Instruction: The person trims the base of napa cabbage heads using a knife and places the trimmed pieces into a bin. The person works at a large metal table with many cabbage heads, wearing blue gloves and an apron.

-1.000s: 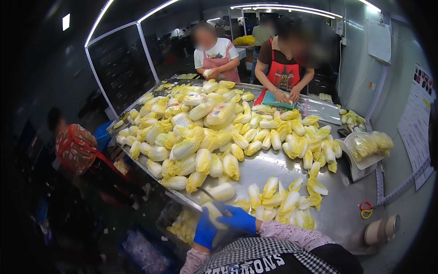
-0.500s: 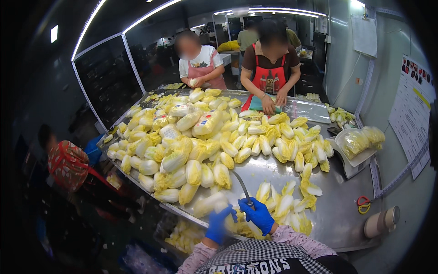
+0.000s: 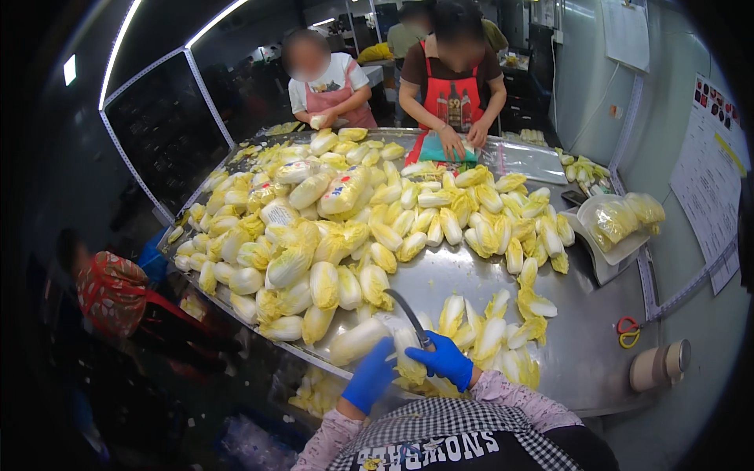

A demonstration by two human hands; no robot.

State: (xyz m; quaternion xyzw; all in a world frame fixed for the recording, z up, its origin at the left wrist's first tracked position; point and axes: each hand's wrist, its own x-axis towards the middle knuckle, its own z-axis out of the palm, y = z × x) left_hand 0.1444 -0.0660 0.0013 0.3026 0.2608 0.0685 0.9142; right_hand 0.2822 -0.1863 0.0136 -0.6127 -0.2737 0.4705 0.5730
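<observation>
Between my hands, near the table's front edge, a pale napa cabbage point(image 3: 408, 355) stands on end. My left hand point(image 3: 369, 378), in a blue glove and slightly blurred, grips its left side; part of its fingers is hidden. My right hand point(image 3: 446, 363), also blue-gloved, is closed round the handle of a curved knife point(image 3: 408, 315). The dark blade points up and to the left, over the table. Just beyond my left hand lies another napa cabbage point(image 3: 357, 341). To the right of my right hand is a small group of yellow-leaved napa cabbages point(image 3: 488, 336).
A large heap of napa cabbages point(image 3: 290, 263) covers the left and middle of the metal table point(image 3: 585, 330). Scissors point(image 3: 627, 332), a beige cylinder point(image 3: 658, 366) and a scale with bagged cabbages point(image 3: 616, 228) are at the right. Two people work across the table; another point(image 3: 114, 290) stands left.
The view has shifted slightly. A cabbage now stands between my hands where bare table showed before. My left hand has moved up beside it; the right still holds the knife.
</observation>
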